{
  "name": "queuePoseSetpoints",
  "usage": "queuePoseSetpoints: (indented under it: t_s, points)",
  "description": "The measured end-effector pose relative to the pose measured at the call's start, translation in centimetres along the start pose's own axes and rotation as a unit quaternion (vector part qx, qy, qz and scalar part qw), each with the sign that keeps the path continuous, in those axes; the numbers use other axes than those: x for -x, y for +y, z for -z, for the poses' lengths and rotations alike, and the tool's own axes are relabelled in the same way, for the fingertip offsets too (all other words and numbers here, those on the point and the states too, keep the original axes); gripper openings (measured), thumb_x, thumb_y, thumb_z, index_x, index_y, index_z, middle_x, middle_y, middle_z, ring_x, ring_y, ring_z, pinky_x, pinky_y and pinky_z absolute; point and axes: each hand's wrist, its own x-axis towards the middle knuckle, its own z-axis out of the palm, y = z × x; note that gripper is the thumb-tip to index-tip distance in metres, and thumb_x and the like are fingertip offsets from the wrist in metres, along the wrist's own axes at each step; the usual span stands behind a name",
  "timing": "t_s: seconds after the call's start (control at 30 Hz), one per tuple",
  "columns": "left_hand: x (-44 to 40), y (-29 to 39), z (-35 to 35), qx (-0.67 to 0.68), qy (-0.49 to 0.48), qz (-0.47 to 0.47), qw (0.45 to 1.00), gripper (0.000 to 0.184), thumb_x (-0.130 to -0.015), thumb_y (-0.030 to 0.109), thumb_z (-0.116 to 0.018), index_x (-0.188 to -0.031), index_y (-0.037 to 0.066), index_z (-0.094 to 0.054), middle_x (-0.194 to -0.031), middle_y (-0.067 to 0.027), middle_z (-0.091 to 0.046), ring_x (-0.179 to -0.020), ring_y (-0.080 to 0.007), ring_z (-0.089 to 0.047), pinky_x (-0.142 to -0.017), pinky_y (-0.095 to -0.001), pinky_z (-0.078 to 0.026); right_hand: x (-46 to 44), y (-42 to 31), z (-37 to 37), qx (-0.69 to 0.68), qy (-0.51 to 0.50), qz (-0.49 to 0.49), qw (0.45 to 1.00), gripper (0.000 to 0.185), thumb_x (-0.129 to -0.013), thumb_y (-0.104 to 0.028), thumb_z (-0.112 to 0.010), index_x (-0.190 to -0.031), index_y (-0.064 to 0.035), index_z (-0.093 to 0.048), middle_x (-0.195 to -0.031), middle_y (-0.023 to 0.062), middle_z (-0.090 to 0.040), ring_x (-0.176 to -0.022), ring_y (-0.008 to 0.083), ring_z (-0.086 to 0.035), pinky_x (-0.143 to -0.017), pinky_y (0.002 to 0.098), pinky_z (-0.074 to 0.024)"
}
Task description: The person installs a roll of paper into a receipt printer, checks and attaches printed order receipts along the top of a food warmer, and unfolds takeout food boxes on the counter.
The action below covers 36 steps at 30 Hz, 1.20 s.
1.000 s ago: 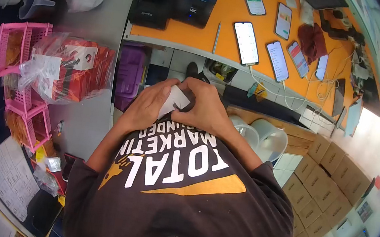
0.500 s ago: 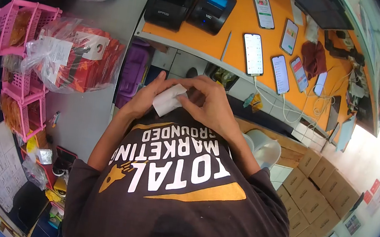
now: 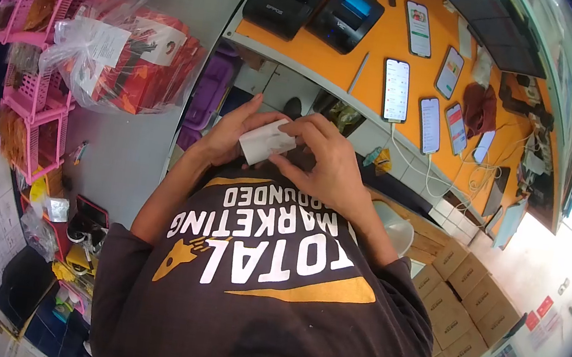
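A small white paper slip [image 3: 260, 145] is held in front of my chest, tilted, between both hands. My left hand [image 3: 233, 132] grips its left side, with the thumb sticking up and the other fingers mostly behind the paper. On the other side, my right hand [image 3: 332, 159] pinches the right part with bent fingers and thumb. Any print on the slip is too small to read. Just below the hands is the dark shirt [image 3: 280, 329] that I wear.
Two black printers [image 3: 347, 17] and several phones [image 3: 395, 92] with cables stand on the orange desk [image 3: 349, 57]. To the left, a plastic bag of red packets [image 3: 135, 61] lies on the grey counter [image 3: 138, 152] beside pink baskets [image 3: 33, 123]. Cartons [image 3: 465, 296] are stacked at lower right.
The slip has turned to a flatter angle and my right fingers have shifted along its right edge. The whole view has shifted, with the desk moving right and the bag of red packets moving up.
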Motion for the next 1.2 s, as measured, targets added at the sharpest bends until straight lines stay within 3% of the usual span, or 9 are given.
queuePoseSetpoints:
  t_s: [0.1,0.17,0.2,0.23,0.33,0.63,0.83,0.9,1.2]
  points:
    - [0.2,0.3,-0.1,0.048,-0.084,-0.034,0.995,0.076,-0.107,0.066,-0.023,-0.149,0.006,-0.045,-0.109,-0.0091,-0.068,-0.073,-0.0174,-0.067,-0.049,-0.0279,-0.052,0.1,1.0,-0.7,0.031,0.004,0.005,1.000,0.038,-0.081,-0.018,-0.085,-0.111,-0.0043,-0.067,-0.098,0.0097,-0.065,-0.075,0.0251,-0.068,-0.065,0.0350,-0.0553]
    - [-0.4,0.0,-1.5,0.036,0.039,-0.198,0.979,0.060,-0.112,0.054,-0.023,-0.150,0.011,-0.042,-0.116,-0.0090,-0.066,-0.084,-0.0190,-0.068,-0.054,-0.0304,-0.055,-0.5,1.2,-1.3,-0.059,0.063,-0.139,0.987,0.039,-0.083,-0.020,-0.084,-0.111,-0.0007,-0.065,-0.104,0.0115,-0.067,-0.079,0.0232,-0.068,-0.066,0.0346,-0.0550]
    - [-0.5,0.0,-1.3,0.065,0.020,-0.221,0.973,0.043,-0.114,0.034,-0.027,-0.151,0.013,-0.035,-0.130,-0.0087,-0.058,-0.106,-0.0195,-0.064,-0.077,-0.0325,-0.058,-1.2,1.2,-1.4,-0.115,0.060,-0.175,0.976,0.043,-0.086,-0.024,-0.083,-0.114,0.0021,-0.064,-0.102,0.0136,-0.069,-0.079,0.0245,-0.068,-0.067,0.0358,-0.0549]
    - [-1.3,0.1,-1.4,0.064,0.018,-0.226,0.972,0.043,-0.114,0.034,-0.027,-0.151,0.013,-0.035,-0.130,-0.0087,-0.058,-0.106,-0.0195,-0.064,-0.077,-0.0325,-0.058,-2.1,1.4,-1.7,-0.112,0.060,-0.170,0.977,0.043,-0.086,-0.024,-0.083,-0.114,0.0021,-0.064,-0.102,0.0136,-0.069,-0.079,0.0245,-0.068,-0.067,0.0358,-0.0549]
    - [-3.5,2.0,-2.2,0.056,0.048,-0.368,0.927,0.048,-0.106,0.013,-0.036,-0.153,0.015,-0.025,-0.143,-0.0097,-0.042,-0.133,-0.0201,-0.048,-0.112,-0.0360,-0.040,-5.7,2.7,-2.3,-0.033,0.153,-0.041,0.987,0.050,-0.086,-0.031,-0.083,-0.116,0.0042,-0.065,-0.090,0.0174,-0.070,-0.077,0.0315,-0.070,-0.070,0.0374,-0.0557]
    - [-16.9,13.8,0.0,0.157,0.102,-0.553,0.812,0.049,-0.114,0.040,-0.035,-0.154,0.013,-0.027,-0.148,-0.0115,-0.044,-0.138,-0.0243,-0.046,-0.117,-0.0422,-0.037,-22.5,7.7,2.9,0.014,0.041,-0.014,0.999,0.052,-0.087,-0.030,-0.078,-0.119,0.0079,-0.065,-0.102,0.0278,-0.072,-0.089,0.0377,-0.073,-0.078,0.0423,-0.0565]
    - [-18.8,16.8,5.4,0.011,0.149,-0.418,0.896,0.060,-0.112,0.047,-0.040,-0.151,0.001,-0.040,-0.140,-0.0141,-0.053,-0.132,-0.0249,-0.052,-0.115,-0.0412,-0.040,-27.5,15.4,1.7,0.186,0.051,0.055,0.980,0.044,-0.082,-0.012,-0.079,-0.120,0.0051,-0.065,-0.106,0.0306,-0.071,-0.099,0.0449,-0.070,-0.086,0.0468,-0.0556]
    - [-20.0,16.8,7.6,-0.279,0.241,-0.378,0.849,0.059,-0.112,0.046,-0.041,-0.151,0.002,-0.043,-0.140,-0.0186,-0.053,-0.124,-0.0253,-0.059,-0.108,-0.0402,-0.047,-27.5,15.9,1.0,0.165,0.073,0.051,0.982,0.040,-0.083,-0.012,-0.077,-0.118,0.0033,-0.065,-0.105,0.0309,-0.070,-0.099,0.0466,-0.069,-0.085,0.0494,-0.0552]
    - [-16.1,22.1,5.6,-0.145,0.139,-0.237,0.951,0.056,-0.112,0.041,-0.039,-0.124,-0.010,-0.058,-0.106,-0.0209,-0.071,-0.095,-0.0289,-0.071,-0.090,-0.0388,-0.058,-27.9,14.9,0.0,0.273,0.098,-0.039,0.956,0.037,-0.079,-0.004,-0.073,-0.115,0.0004,-0.068,-0.103,0.0286,-0.071,-0.102,0.0478,-0.067,-0.089,0.0536,-0.0548]
